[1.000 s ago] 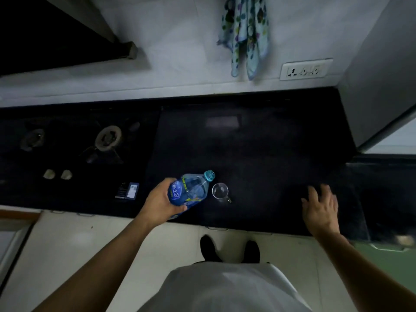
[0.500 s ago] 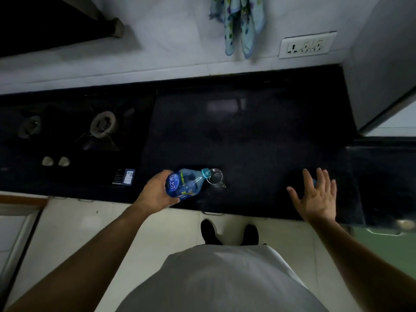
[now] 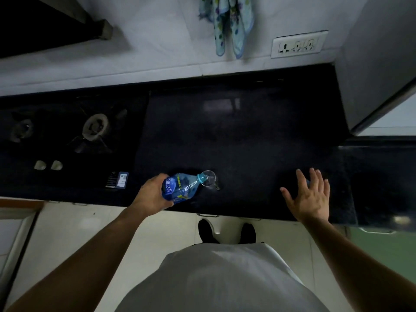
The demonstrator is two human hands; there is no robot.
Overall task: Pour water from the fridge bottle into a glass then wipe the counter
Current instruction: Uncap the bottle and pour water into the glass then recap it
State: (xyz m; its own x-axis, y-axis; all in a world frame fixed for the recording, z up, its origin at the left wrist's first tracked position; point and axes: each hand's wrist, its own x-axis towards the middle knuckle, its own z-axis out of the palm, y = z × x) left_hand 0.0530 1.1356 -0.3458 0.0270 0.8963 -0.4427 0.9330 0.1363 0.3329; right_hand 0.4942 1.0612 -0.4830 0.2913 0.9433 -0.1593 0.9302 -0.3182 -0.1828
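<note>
My left hand [image 3: 151, 194] grips a clear plastic water bottle [image 3: 180, 187] with a blue label. The bottle lies tipped to the right, its neck over the rim of a small clear glass [image 3: 209, 178] with a handle. The glass stands near the front edge of the black counter [image 3: 247, 140]. My right hand [image 3: 309, 197] rests flat on the counter to the right, fingers spread, holding nothing. A small blue thing shows just behind its fingers; I cannot tell what it is. A dotted blue-green cloth [image 3: 228, 23] hangs on the wall behind the counter.
A gas stove [image 3: 94, 127] with two burners and two white knobs [image 3: 48, 165] fills the counter's left side. A wall socket [image 3: 298, 45] sits at the back right. A grey appliance wall [image 3: 378, 64] bounds the counter on the right. My feet stand below the counter edge.
The bottle has tipped further to the right, from beside the glass to having its neck over the rim. My right hand has stayed spread on the counter.
</note>
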